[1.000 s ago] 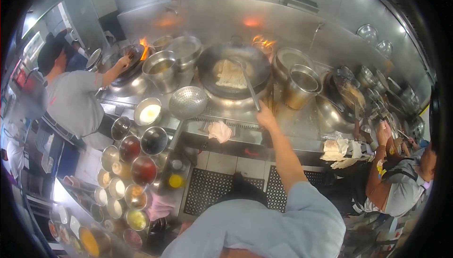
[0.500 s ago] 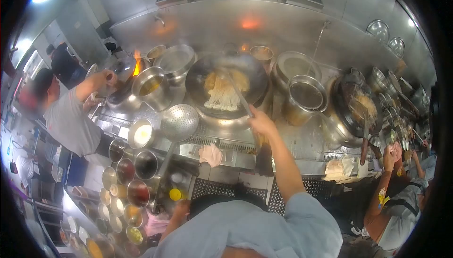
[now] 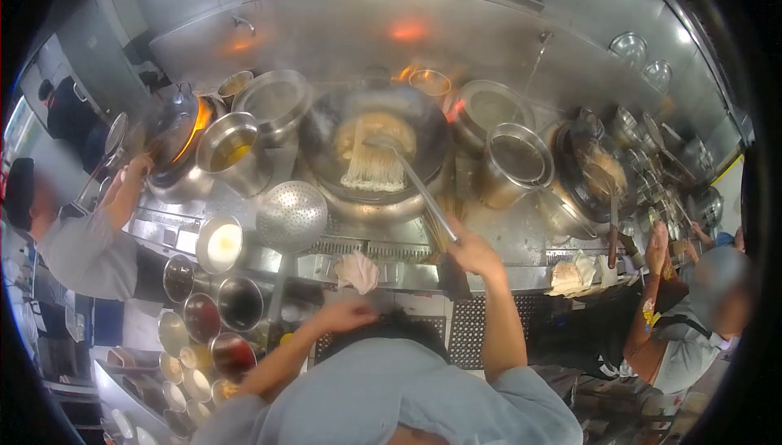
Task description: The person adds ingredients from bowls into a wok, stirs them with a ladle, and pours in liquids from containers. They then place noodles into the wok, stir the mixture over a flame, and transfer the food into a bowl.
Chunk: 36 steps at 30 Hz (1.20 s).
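Note:
My right hand [image 3: 476,254] grips the long metal handle of a ladle [image 3: 417,180]. The ladle's bowl end rests on white noodles [image 3: 373,170] inside a large dark wok [image 3: 322,148] in front of me. Brownish sauce or food surrounds the far side of the noodles. My left hand [image 3: 346,315] hangs near my body, just below a crumpled pale cloth [image 3: 357,272] on the stove's front edge. It is apart from the cloth, fingers loosely stretched and nothing visible in them.
A perforated strainer [image 3: 292,217] lies left of the wok. Tall pots [image 3: 235,152] stand on both sides. Several seasoning containers [image 3: 232,353] are at lower left. A co-worker [image 3: 85,254] handles a flaming wok [image 3: 171,131] at left; another person [image 3: 688,315] stands at right.
My left hand has risen from the lower left toward the cloth. My right hand has drawn slightly back and lower with the ladle. The camera view has shifted, and the left co-worker's wok is tilted.

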Available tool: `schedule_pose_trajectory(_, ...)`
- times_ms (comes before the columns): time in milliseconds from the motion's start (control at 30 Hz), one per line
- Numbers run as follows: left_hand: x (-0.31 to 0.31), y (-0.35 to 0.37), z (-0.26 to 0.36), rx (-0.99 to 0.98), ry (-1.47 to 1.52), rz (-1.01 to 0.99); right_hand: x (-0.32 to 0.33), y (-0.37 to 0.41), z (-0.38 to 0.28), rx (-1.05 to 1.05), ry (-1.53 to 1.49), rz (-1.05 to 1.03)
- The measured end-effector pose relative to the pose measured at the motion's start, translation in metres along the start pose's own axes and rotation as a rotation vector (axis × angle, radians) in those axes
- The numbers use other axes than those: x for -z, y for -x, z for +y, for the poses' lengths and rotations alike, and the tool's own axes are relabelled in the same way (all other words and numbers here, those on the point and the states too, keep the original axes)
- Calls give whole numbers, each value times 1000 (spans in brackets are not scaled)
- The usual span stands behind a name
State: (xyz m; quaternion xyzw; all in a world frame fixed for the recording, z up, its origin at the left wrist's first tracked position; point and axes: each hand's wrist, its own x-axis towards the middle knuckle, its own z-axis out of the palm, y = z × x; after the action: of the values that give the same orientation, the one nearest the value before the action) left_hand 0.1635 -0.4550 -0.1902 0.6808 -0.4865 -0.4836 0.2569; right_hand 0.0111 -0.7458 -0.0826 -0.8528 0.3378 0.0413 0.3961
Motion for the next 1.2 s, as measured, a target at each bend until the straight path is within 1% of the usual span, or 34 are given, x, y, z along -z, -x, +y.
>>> schedule_pose_trajectory(33, 19, -1, 67, -158, -56, -19, 0, -4, 1, 50, 67, 20)
schedule_pose_trajectory(67, 29, -13, 113, -458, -24, -97, 1, -11, 7, 101, 136, 39)
schedule_pose_trajectory(100, 45, 0, 189, -718, -28, -141, 5, -15, 7, 152, 210, 60)
schedule_pose_trajectory(133, 46, 7, 243, -974, -87, -206, 15, -13, -10, 95, 226, 5)
schedule_pose_trajectory(167, 36, 18, 289, -1311, -34, -178, 33, -9, -37, 34, 241, -49)
schedule_pose_trajectory(200, 13, 26, 325, -1567, 34, -198, 51, -7, -61, -28, 258, -100)
schedule_pose_trajectory(267, -16, 50, 370, -1799, -147, -393, 78, -10, -95, 18, 409, -132)
schedule_pose_trajectory(333, -50, 70, 398, -1991, -344, -604, 99, -24, -112, 53, 536, -163)
schedule_pose_trajectory(367, -77, 71, 407, -2074, -446, -714, 109, -38, -112, 65, 593, -176)
schedule_pose_trajectory(400, -98, 73, 413, -2090, -493, -809, 114, -46, -114, 80, 649, -194)
schedule_pose_trajectory(433, -105, 71, 413, -2063, -474, -829, 121, -32, -138, -6, 608, -194)
schedule_pose_trajectory(500, -105, 67, 403, -1990, -398, -849, 131, -37, -147, -44, 585, -191)
schedule_pose_trajectory(533, -94, 66, 395, -1947, -320, -830, 135, -38, -148, -66, 568, -194)
schedule_pose_trajectory(600, -63, 66, 374, -1859, -105, -798, 131, -36, -130, -40, 468, -146)
schedule_pose_trajectory(667, -23, 58, 341, -1694, 111, -702, 98, -27, -88, -1, 389, -99)
schedule_pose_trajectory(700, -4, 49, 319, -1585, 194, -641, 75, -19, -76, -16, 306, -43)
schedule_pose_trajectory(733, 20, 38, 290, -1416, 182, -520, 51, -9, -62, -38, 222, 10)
schedule_pose_trajectory(767, 45, 24, 260, -1127, 115, -420, 31, -9, -40, -12, 167, 48)
schedule_pose_trajectory(800, 49, -2, 209, -1014, -103, -159, 23, -6, -34, 21, 110, 73)
schedule_pose_trajectory(833, 53, -14, 165, -897, -125, 21, 15, 0, -29, 45, 51, 96)
schedule_pose_trajectory(867, 49, -20, 116, -647, -113, 66, 7, 5, -21, 68, -4, 117)
schedule_pose_trajectory(900, 45, -18, 72, -401, -115, 115, -2, 2, -7, 112, 113, 180)
schedule_pose_trajectory(967, 28, 5, 12, -157, -56, 146, 0, 13, -17, 106, 166, 157)
schedule_pose_trajectory(1033, -3, 23, -50, 29, -89, 141, 1, 14, -23, 108, 228, 127)
schedule_pose_trajectory(1100, -21, 39, -70, 228, -138, 82, 9, 4, -28, 118, 290, 70)
schedule_pose_trajectory(1167, -53, 38, -133, 293, -185, 39, 10, -1, -30, 122, 293, 54)
schedule_pose_trajectory(1200, -62, 38, -151, 331, -204, 19, 10, -4, -31, 127, 295, 41)
